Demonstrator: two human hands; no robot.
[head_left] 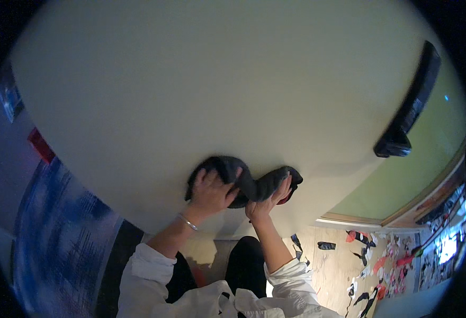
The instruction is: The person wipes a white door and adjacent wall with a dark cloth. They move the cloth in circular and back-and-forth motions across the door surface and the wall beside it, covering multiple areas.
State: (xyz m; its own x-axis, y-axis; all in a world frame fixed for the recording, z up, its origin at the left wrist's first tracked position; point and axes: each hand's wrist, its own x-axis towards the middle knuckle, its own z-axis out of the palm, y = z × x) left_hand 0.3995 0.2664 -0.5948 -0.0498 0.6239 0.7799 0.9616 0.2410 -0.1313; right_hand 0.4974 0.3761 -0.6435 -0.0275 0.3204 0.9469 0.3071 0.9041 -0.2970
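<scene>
A dark grey, thick soft fabric piece (253,185) lies bunched in a curved fold on the pale work table (217,91), near its front edge. My left hand (211,192), a metal bangle at its wrist, rests over the left part of the fabric with fingers and thumb spread around a fold. At the right end, my right hand (268,200) holds the fabric from its near side, its fingers lying along the edge. A bit of dark red (284,198) shows under that end. What lies beneath the folds is hidden.
At the right, a long black angular object (407,107) sits near a green surface (376,194). Dark, red and white scraps (364,254) litter the wooden floor (324,274). To the left are a streaked blue panel (66,230) and a red block (41,146) by the table edge.
</scene>
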